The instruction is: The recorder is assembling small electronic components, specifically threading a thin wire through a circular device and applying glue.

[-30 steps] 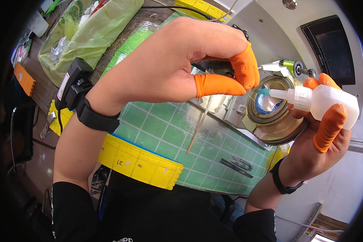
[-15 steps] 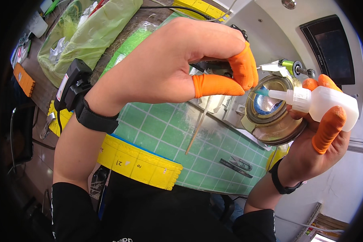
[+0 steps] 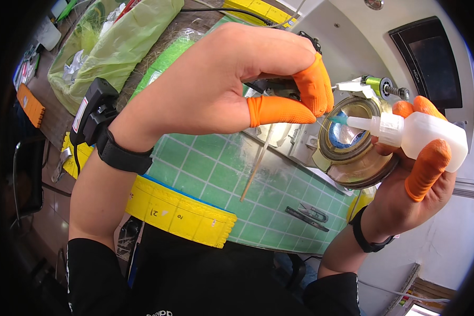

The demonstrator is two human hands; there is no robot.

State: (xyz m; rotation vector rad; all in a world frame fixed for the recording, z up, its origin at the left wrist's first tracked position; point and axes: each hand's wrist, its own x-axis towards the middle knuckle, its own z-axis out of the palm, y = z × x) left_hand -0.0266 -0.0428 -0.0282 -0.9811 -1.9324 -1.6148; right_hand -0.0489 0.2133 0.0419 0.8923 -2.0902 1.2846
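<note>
My right hand [image 3: 413, 197], with orange finger covers, is wrapped round a small white squeeze bottle [image 3: 434, 139] lying nearly level, its nozzle to the left. A teal dispensing tip [image 3: 338, 120] ends the nozzle. My left hand [image 3: 216, 79], its thumb and finger in orange covers, is pinched just left of that tip. Whatever is between the fingertips is too fine to make out. Behind and below the tip stands a round, brassy, see-through piece [image 3: 371, 166] with a ringed rim and a blue centre.
A green gridded mat [image 3: 205, 158] bears a thin wooden stick [image 3: 255, 174] and small thread snips [image 3: 313, 212]. Yellow ruler strip [image 3: 179, 210] lines the near edge. A pale green bag [image 3: 116, 58] lies far left; a machine with a dark screen [image 3: 426, 63] stands right.
Both hands and the bottle stay almost in place, keeping their grips. The whole view has shifted very slightly.
</note>
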